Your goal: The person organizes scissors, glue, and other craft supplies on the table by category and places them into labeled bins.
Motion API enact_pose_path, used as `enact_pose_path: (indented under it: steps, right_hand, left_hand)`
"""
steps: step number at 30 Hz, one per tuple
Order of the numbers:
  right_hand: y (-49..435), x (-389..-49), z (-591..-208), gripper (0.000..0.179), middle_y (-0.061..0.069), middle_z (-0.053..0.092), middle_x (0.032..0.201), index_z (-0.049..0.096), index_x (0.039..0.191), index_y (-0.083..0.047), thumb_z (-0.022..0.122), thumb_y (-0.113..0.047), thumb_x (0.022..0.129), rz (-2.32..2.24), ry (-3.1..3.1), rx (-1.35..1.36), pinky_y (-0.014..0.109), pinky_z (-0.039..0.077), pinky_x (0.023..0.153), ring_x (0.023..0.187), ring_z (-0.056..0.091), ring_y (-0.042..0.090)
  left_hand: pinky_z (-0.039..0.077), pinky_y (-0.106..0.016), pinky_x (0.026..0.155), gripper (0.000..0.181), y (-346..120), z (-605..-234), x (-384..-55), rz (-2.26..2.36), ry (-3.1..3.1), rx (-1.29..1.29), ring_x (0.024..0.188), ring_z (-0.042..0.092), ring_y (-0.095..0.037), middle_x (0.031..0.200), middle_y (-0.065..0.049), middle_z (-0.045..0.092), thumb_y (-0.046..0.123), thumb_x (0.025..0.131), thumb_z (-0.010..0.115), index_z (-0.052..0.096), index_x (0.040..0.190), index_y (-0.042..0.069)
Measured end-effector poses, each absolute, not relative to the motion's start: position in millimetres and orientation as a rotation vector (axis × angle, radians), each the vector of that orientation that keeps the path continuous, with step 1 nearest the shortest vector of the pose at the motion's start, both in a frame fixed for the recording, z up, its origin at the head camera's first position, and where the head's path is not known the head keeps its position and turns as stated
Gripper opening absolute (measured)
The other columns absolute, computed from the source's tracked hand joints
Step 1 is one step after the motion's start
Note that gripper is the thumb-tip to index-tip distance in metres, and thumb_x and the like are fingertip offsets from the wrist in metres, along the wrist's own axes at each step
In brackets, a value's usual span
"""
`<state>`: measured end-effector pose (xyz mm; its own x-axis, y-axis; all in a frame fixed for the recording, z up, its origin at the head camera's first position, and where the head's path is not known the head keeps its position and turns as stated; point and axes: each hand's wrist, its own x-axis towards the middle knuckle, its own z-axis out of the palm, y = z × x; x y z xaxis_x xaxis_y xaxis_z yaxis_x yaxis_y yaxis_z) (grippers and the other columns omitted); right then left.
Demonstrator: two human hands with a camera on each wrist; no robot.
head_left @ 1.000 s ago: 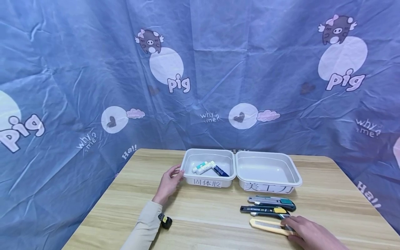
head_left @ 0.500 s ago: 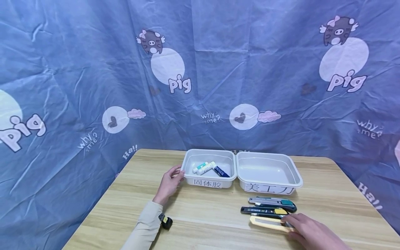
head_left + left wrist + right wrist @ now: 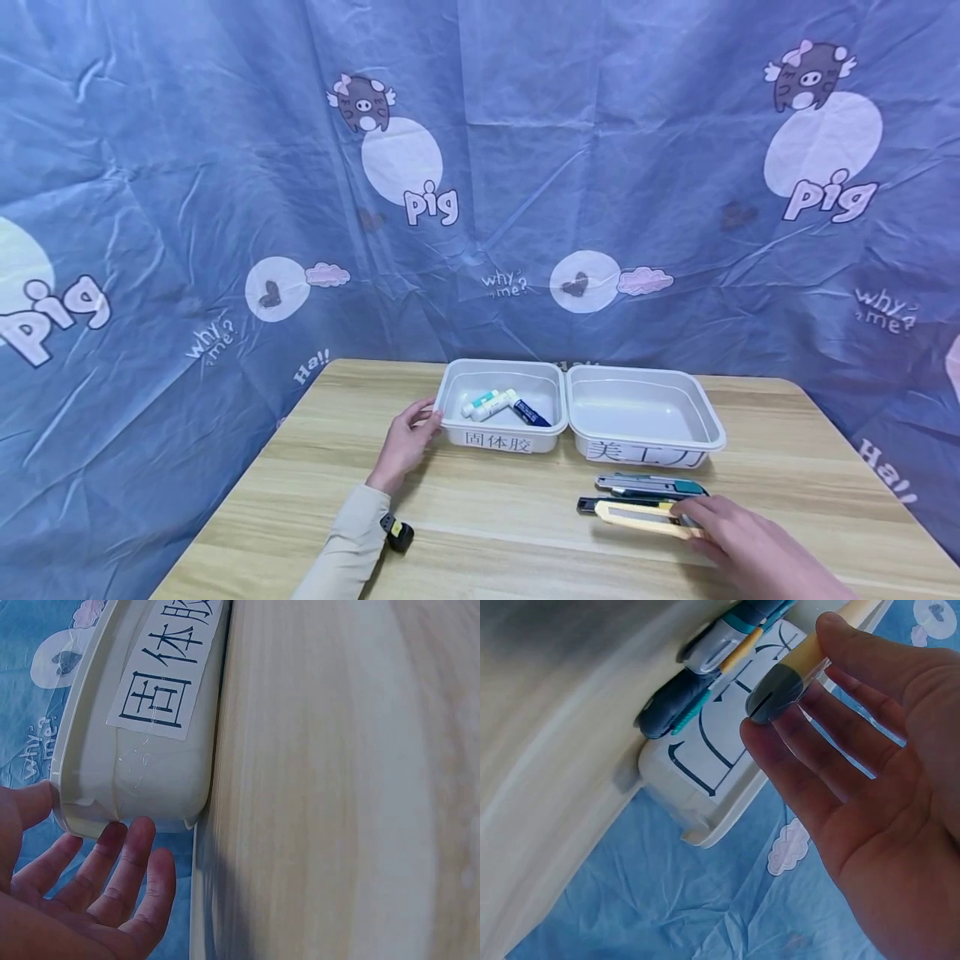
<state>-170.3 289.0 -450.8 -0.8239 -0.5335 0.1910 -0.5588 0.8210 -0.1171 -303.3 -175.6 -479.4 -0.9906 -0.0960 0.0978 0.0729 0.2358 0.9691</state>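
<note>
**Hold status: one pinch, one corner grip**

Reference: I work from the head feed and set 12 o'clock at the backdrop (image 3: 517,183).

1. Right side. The right hand (image 3: 757,546) pinches the yellow knife (image 3: 637,518) at its grey rear end, between thumb and fingertips. I judge that this hold suits the shape: it leaves the long body uncovered, projecting toward 10 o'clock. In the right wrist feed the yellow knife appears raised off the table (image 3: 480,521). In the head feed it overlaps the black knife (image 3: 588,505); I cannot tell whether the two touch.

2. Left side. The left hand (image 3: 405,442) grasps the left box (image 3: 545,441) at its 8 o'clock corner, thumb at the rim, fingertips against the end (a light grip, I judge, fit to steady rather than lift).

3. Layout. From the yellow knife, the green knife (image 3: 648,485) lies at 12 o'clock, beyond the black knife and nearly parallel to it, an order that probably keeps each handle toward the right hand. The right box (image 3: 633,412) stands farther out at 12, the left box just beside it at 10. The left label (image 3: 498,441) and right label (image 3: 645,452) face 6 o'clock, presumably for reading from the person's side. A teal stick (image 3: 480,403), white stick (image 3: 494,406) and navy stick (image 3: 532,413) lie inside the left box.
</note>
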Motion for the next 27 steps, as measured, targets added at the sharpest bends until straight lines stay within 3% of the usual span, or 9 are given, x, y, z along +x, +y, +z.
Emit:
enact_pose_path:
  steps: [11, 13, 27]
  right_hand:
    - [282, -182, -450, 0.047, -0.015, 0.064, 0.095, 0.069, 0.106, -0.022, 0.090, -0.009, 0.066, 0.241, -2.433, 0.960, 0.026, 0.052, 0.061, 0.082, 0.061, 0.002]
    - [281, -186, -447, 0.049, -0.014, 0.065, 0.096, 0.069, 0.106, -0.022, 0.089, -0.009, 0.064, 0.249, -2.391, 0.989, 0.024, 0.052, 0.063, 0.083, 0.062, 0.003]
    - [272, -195, -421, 0.048, -0.010, 0.069, 0.102, 0.068, 0.107, -0.024, 0.091, -0.009, 0.067, 0.215, -2.416, 0.922, 0.033, 0.058, 0.070, 0.092, 0.067, 0.011]
  left_hand:
    - [0.059, -0.038, 0.077, 0.045, -176, -477, -302, -1.860, -2.355, 0.011, 0.098, 0.071, -0.036, 0.123, -0.024, 0.068, 0.018, 0.102, 0.065, 0.056, 0.142, 0.000]
    - [0.059, -0.042, 0.081, 0.045, -174, -472, -299, -1.859, -2.362, 0.015, 0.100, 0.070, -0.039, 0.124, -0.026, 0.067, 0.015, 0.102, 0.063, 0.054, 0.143, -0.002]
    - [0.059, -0.035, 0.073, 0.044, -177, -478, -303, -1.843, -2.355, 0.014, 0.093, 0.072, -0.034, 0.120, -0.022, 0.070, 0.019, 0.101, 0.066, 0.059, 0.141, 0.002]
